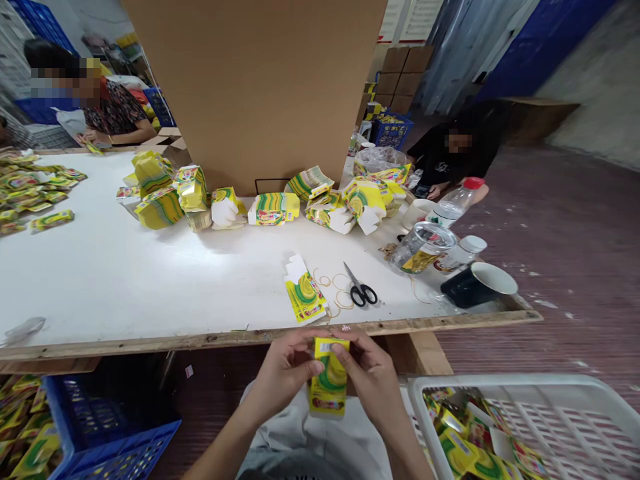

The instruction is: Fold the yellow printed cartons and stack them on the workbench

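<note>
One small yellow-green carton held upright below the desk's near edge, over the lap. Left hand curled round its left side, thumb on the front, fingers closed on it. Right hand gripping the right side, fingertips pinching the top flap. Red label on the carton's lower part, print too small to read.

On the desk near the front edge: one short stack of flat cartons, one pair of scissors just beside, several loose rubber bands between them. Right corner: one black mug, one tipped clear jar, one plastic bottle with red cap. Along the far edge: row of folded carton bundles. White crate at right, blue crate at left, both below the desk.
</note>
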The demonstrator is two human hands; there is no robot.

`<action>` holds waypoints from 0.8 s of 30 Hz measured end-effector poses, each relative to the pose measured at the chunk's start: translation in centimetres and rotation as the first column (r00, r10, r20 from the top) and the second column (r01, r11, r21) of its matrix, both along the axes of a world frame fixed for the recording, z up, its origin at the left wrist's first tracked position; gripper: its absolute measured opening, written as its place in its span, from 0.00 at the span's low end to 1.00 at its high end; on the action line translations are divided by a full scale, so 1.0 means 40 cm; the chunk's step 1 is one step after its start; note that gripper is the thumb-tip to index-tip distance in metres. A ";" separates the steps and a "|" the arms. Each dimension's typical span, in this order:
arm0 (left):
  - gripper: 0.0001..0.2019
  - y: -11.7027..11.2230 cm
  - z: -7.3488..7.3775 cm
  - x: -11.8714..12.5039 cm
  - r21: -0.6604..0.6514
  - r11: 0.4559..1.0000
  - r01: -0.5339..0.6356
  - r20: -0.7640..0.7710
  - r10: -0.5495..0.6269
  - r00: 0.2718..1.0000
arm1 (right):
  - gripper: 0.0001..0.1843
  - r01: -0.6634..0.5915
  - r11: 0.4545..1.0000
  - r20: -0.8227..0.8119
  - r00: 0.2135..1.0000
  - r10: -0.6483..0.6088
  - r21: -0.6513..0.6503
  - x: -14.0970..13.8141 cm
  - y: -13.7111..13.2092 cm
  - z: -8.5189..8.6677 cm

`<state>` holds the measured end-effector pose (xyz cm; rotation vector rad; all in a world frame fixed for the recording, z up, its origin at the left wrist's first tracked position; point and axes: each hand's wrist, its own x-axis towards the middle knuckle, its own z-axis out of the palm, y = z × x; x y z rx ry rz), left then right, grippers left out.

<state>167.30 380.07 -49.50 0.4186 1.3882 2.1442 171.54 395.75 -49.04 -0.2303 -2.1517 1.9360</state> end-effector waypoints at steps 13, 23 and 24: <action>0.15 -0.024 -0.101 -0.133 -0.545 0.747 -0.381 -0.580 -0.008 0.815 | 0.16 -0.001 0.780 0.137 0.984 -0.110 0.626 0.013 0.198 0.016; 0.10 -0.022 -0.113 -0.135 -0.521 0.782 -0.341 -0.507 0.038 0.861 | 0.07 0.227 0.875 0.101 0.950 -0.296 0.429 -0.274 0.003 -0.084; 0.11 -0.024 -0.112 -0.138 -0.495 0.798 -0.342 -0.487 0.071 0.871 | 0.07 0.239 0.895 0.095 0.951 -0.294 0.377 -0.262 0.009 -0.077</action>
